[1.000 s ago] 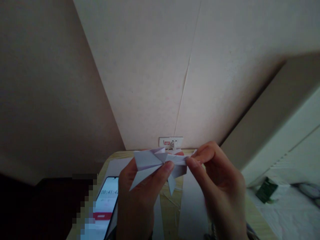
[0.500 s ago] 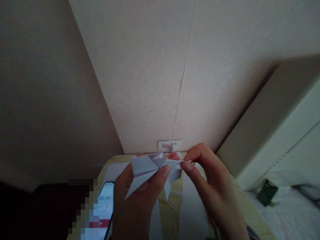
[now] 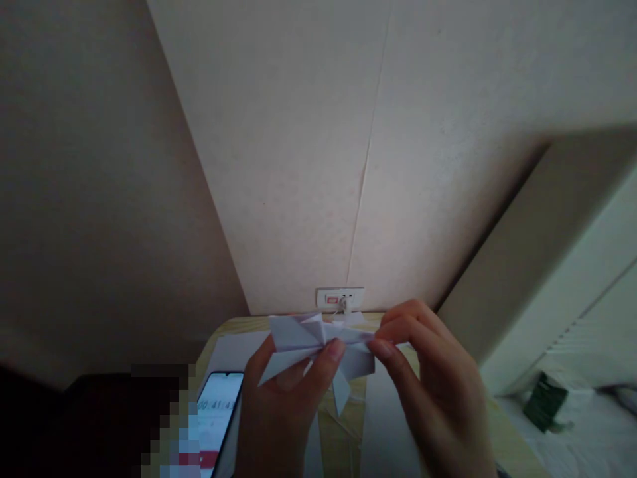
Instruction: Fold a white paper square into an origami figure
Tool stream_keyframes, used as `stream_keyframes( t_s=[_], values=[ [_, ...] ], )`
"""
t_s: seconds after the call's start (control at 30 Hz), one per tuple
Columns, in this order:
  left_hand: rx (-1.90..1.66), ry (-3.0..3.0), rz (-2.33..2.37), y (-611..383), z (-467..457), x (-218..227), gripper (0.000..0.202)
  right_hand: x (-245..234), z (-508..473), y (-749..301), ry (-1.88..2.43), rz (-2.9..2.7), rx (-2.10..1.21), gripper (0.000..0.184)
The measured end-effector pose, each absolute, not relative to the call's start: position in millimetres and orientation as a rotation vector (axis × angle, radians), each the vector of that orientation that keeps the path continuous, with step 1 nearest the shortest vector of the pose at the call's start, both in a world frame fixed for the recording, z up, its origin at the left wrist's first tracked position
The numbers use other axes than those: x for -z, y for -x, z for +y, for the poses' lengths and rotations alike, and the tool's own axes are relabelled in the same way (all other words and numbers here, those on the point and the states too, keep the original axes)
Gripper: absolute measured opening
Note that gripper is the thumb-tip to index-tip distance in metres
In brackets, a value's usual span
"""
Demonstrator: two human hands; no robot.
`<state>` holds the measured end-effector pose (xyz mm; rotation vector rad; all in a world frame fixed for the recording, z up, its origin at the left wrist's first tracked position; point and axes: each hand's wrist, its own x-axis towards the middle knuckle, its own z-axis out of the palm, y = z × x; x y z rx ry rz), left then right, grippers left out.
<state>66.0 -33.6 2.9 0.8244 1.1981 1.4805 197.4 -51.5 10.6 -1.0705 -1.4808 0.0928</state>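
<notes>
A white folded paper piece (image 3: 296,335) with several pointed flaps is held up over the table. My left hand (image 3: 286,398) is closed round its left and lower side, the thumb pressing on the middle of the folds. At the right end, the thumb and forefinger of my right hand (image 3: 428,372) pinch a paper tip. One narrow flap (image 3: 341,392) hangs down between the hands. The fingers of my left hand behind the paper are mostly hidden.
A phone (image 3: 219,418) showing a running timer lies at the left of the wooden table (image 3: 343,425). White paper sheets (image 3: 385,425) lie under the hands. A wall socket (image 3: 341,298) with a plug is behind. At right stands a pale cabinet (image 3: 542,226), near a green packet (image 3: 545,401).
The view has shifted slightly, so hands and paper appear lower and further right. The paper has turned a little. Both hands keep their hold on it.
</notes>
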Motion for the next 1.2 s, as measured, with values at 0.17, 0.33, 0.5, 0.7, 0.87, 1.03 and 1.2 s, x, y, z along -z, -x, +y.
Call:
stream_keyframes(
  t_s=[0.17,0.33,0.5,0.7,0.87,1.03,1.2],
  values=[
    [-1.518,-0.864,1.232,-61.7,-32.9,-3.3,0.026,-11.7,-51.5,-195.3,1.073,-1.496,-0.083,0.026],
    [-1.573,-0.829,1.372,-65.2,-36.6,-6.2,0.026,-12.0,-53.0,-192.9,1.062,-1.486,-0.126,0.024],
    [-1.619,-0.871,1.083,-71.5,-39.0,-12.9,0.016,-11.4,-52.3,-189.8,1.073,-1.504,-0.225,0.019],
    [-1.618,-0.819,1.021,-73.3,-39.2,-16.6,0.022,-11.0,-52.9,-188.9,1.051,-1.459,-0.299,0.026],
    [-1.598,-0.683,0.976,-76.8,-38.7,-19.8,0.025,-11.5,-54.7,-190.7,1.071,-1.415,-0.279,0.028],
    [-1.492,-0.664,0.969,-74.9,-39.7,-21.0,0.024,-10.6,-54.2,-192.2,1.121,-1.412,-0.277,0.030],
    [-1.494,-0.728,0.981,-73.2,-39.4,-21.3,0.021,-10.3,-55.7,-191.6,1.127,-1.451,-0.205,0.031]
  ],
)
